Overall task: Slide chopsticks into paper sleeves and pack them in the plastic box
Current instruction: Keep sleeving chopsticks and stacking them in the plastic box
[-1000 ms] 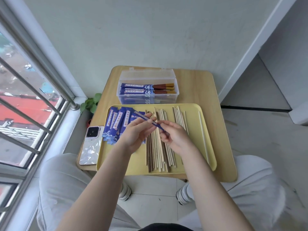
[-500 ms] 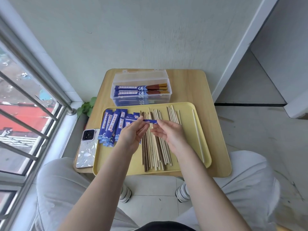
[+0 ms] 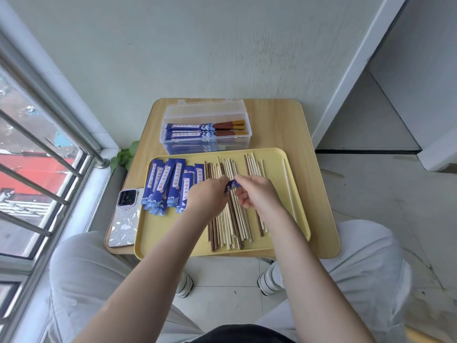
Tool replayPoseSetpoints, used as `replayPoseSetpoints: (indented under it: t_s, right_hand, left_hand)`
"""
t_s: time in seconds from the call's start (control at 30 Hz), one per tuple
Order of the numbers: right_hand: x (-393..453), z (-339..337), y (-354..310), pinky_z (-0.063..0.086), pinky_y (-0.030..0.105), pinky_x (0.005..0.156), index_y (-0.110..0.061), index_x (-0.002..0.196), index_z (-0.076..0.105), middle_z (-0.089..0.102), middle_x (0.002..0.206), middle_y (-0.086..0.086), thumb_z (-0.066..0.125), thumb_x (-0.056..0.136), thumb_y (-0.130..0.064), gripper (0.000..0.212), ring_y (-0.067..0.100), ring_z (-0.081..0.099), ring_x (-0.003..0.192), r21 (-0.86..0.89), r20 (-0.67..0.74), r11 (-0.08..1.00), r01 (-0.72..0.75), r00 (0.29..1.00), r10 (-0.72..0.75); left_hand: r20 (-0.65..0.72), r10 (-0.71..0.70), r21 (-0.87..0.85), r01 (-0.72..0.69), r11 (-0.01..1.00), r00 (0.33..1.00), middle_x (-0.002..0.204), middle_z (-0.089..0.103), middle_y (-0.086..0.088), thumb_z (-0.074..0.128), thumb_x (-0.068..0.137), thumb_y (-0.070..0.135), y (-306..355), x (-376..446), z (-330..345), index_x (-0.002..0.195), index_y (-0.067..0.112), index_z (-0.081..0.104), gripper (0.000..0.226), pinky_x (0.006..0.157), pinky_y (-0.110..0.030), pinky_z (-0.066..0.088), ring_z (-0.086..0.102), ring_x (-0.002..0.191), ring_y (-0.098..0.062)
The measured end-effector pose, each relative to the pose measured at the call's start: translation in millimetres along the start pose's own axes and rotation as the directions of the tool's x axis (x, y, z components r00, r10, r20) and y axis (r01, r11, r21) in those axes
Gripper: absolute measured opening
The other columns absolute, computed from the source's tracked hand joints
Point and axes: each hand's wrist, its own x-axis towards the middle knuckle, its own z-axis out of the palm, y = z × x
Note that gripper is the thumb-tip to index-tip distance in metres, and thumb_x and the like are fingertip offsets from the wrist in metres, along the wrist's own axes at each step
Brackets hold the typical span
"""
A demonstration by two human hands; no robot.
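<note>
A blue paper sleeve (image 3: 232,186) is held between both hands above the middle of the yellow tray (image 3: 170,240). The left hand (image 3: 207,196) curls its fingers round the sleeve's left part and hides most of it; the right hand (image 3: 257,193) pinches the sleeve's right end between thumb and forefinger, its other fingers loosely curled beneath. Only a short blue stretch shows between the two hands. Whether a chopstick is inside the sleeve cannot be told.

Under the hands the loose chopsticks (image 3: 231,224) lie side by side along the tray, pale ones mixed with a few dark brown ones; they overlap too much for an exact count, but there are well over a dozen. One single pale chopstick (image 3: 289,191) lies apart near the tray's right rim.

On the left part of the tray is a fan of empty sleeves (image 3: 170,185), about seven, overlapping one another.

Behind the tray stands the clear plastic box (image 3: 188,112), lid open toward the wall. Two sleeved pairs (image 3: 197,129) show on top inside it, brown ends pointing right, with more blue visible through the front wall below.

Tray and box rest on a small wooden table (image 3: 291,134). One phone (image 3: 125,216) lies on the table just beside the tray's left rim. A green plant (image 3: 123,157) shows past the table's left edge, by the window bars (image 3: 37,144).
</note>
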Motion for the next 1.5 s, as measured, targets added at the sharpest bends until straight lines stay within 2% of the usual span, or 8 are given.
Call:
replayPoseSetpoints:
  t_s: [0.1, 0.2, 0.37, 0.53, 0.67, 0.8, 1.03, 1.5]
  right_hand:
    - [5.4, -4.9, 8.7, 0.046, 0.026, 0.050, -0.012, 0.098, 0.065, 0.069, 0.076, 0.005, 0.059, 0.097, -0.022, 0.011, 0.013, 0.062, 0.056, -0.308, -0.081, 0.949, 0.071, 0.992, -0.101]
    - [11.8, -4.0, 21.7, 0.047, 0.028, 0.057, -0.012, 0.089, 0.062, 0.064, 0.081, 0.002, 0.058, 0.095, -0.020, 0.011, 0.020, 0.063, 0.071, -0.711, -0.082, 0.702, 0.045, 0.986, -0.147]
    - [17.6, 14.3, 30.4, 0.043, 0.029, 0.061, -0.008, 0.100, 0.062, 0.063, 0.093, 0.006, 0.062, 0.097, -0.025, 0.017, 0.024, 0.062, 0.080, -0.862, -0.089, 0.507, -0.008, 0.987, -0.136]
    - [20.3, 15.1, 28.8, 0.044, 0.029, 0.067, -0.006, 0.104, 0.064, 0.064, 0.101, 0.007, 0.060, 0.096, -0.013, 0.012, 0.024, 0.058, 0.083, -0.903, -0.105, 0.429, -0.030, 0.983, -0.153]
    - [25.5, 9.3, 27.7, 0.041, 0.026, 0.061, -0.010, 0.089, 0.059, 0.060, 0.088, 0.006, 0.063, 0.094, -0.015, 0.008, 0.026, 0.058, 0.078, -0.851, -0.151, 0.520, -0.067, 0.981, -0.121]
    - [27.6, 1.3, 27.1, 0.029, 0.023, 0.044, -0.010, 0.080, 0.053, 0.055, 0.077, 0.005, 0.060, 0.092, -0.012, 0.014, 0.024, 0.053, 0.064, -0.814, -0.176, 0.575, -0.078, 0.977, -0.117]
    - [22.3, 7.6, 27.2, 0.049, 0.031, 0.075, -0.002, 0.112, 0.062, 0.065, 0.112, 0.011, 0.052, 0.096, -0.001, 0.019, 0.029, 0.065, 0.103, -0.911, -0.138, 0.407, -0.061, 0.977, -0.164]
    - [20.5, 14.0, 21.4, 0.046, 0.029, 0.061, -0.011, 0.092, 0.063, 0.060, 0.088, 0.003, 0.064, 0.094, -0.020, 0.009, 0.025, 0.061, 0.080, -0.914, -0.179, 0.391, -0.105, 0.971, -0.156]
  left_hand:
    - [0.076, -0.154, -0.176, 0.165, 0.971, 0.985, 0.069, 0.049, 0.002, 0.046, 0.098, 0.020, -6.9, -3.0, 6.0, 0.090, 0.013, 0.049, 0.011, 0.052, -0.030, 0.036, 0.048, 0.061, -0.018]
    - [0.183, -0.299, -0.498, 0.350, 0.793, 0.937, 0.072, 0.054, -0.004, 0.052, 0.095, 0.019, -15.2, -5.4, 15.6, 0.084, 0.010, 0.050, 0.014, 0.059, -0.032, 0.043, 0.052, 0.062, -0.021]
    - [0.403, -0.280, -0.751, 0.490, 0.443, 0.871, 0.067, 0.070, -0.010, 0.054, 0.099, 0.020, -15.8, -11.6, 21.2, 0.096, 0.001, 0.054, 0.020, 0.061, -0.038, 0.051, 0.062, 0.050, -0.023]
    - [0.442, -0.204, -0.743, 0.484, 0.462, 0.874, 0.080, 0.076, -0.010, 0.054, 0.102, 0.025, -14.5, -13.3, 23.2, 0.107, -0.004, 0.056, 0.030, 0.060, -0.035, 0.055, 0.067, 0.061, -0.024]
    - [0.449, -0.205, -0.749, 0.491, 0.444, 0.870, 0.081, 0.076, -0.009, 0.055, 0.101, 0.023, -13.9, -14.4, 21.7, 0.107, -0.005, 0.057, 0.029, 0.075, -0.048, 0.058, 0.069, 0.065, -0.028]
    - [0.462, -0.213, -0.743, 0.506, 0.437, 0.861, 0.071, 0.075, -0.002, 0.055, 0.101, 0.022, -12.8, -14.6, 19.6, 0.105, -0.004, 0.059, 0.026, 0.071, -0.040, 0.054, 0.068, 0.065, -0.024]
    - [0.462, -0.221, -0.747, 0.511, 0.425, 0.859, 0.080, 0.076, -0.010, 0.056, 0.101, 0.022, -12.1, -15.3, 19.6, 0.106, -0.005, 0.059, 0.028, 0.071, -0.043, 0.056, 0.069, 0.064, -0.025]
    - [0.471, -0.225, -0.743, 0.521, 0.420, 0.853, 0.076, 0.076, -0.006, 0.056, 0.100, 0.020, -12.0, -15.9, 17.4, 0.100, 0.002, 0.059, 0.018, 0.063, -0.033, 0.055, 0.068, 0.060, -0.019]
